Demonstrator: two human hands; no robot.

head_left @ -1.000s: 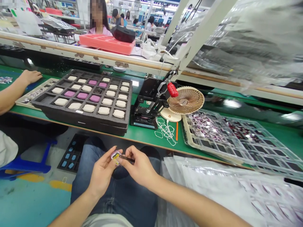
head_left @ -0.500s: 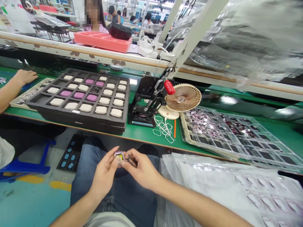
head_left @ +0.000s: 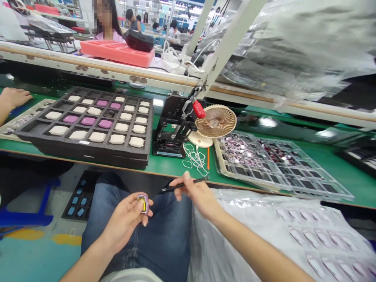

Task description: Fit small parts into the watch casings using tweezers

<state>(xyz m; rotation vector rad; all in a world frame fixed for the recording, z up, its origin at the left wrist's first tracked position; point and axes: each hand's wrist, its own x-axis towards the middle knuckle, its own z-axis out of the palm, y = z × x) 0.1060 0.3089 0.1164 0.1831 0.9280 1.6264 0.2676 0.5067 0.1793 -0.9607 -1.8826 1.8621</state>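
Note:
Over my lap, my left hand [head_left: 127, 213] is closed around a small purple watch case [head_left: 146, 197], with its open side and a yellow part inside facing up. My right hand [head_left: 201, 197] grips slim black tweezers [head_left: 168, 188], whose tips point left towards the case but stay apart from it. Beyond the right hand, several thin white ring-shaped frames [head_left: 195, 159] lie loosely on the green bench [head_left: 164, 169], beside an orange stick [head_left: 208, 158].
A dark foam tray [head_left: 117, 154] holds white and purple pieces. Right of it stand a black press [head_left: 169, 135] with a red handle and a beige fan [head_left: 216, 122]. Clear trays [head_left: 282, 168] hold small parts. Plastic sheeting [head_left: 235, 227] covers my right side. A co-worker's hand [head_left: 16, 97] rests far left.
My right hand has moved away from the watch case, up and to the right, with the tweezers. My left hand still holds the case, now tilted differently. The view has shifted slightly right.

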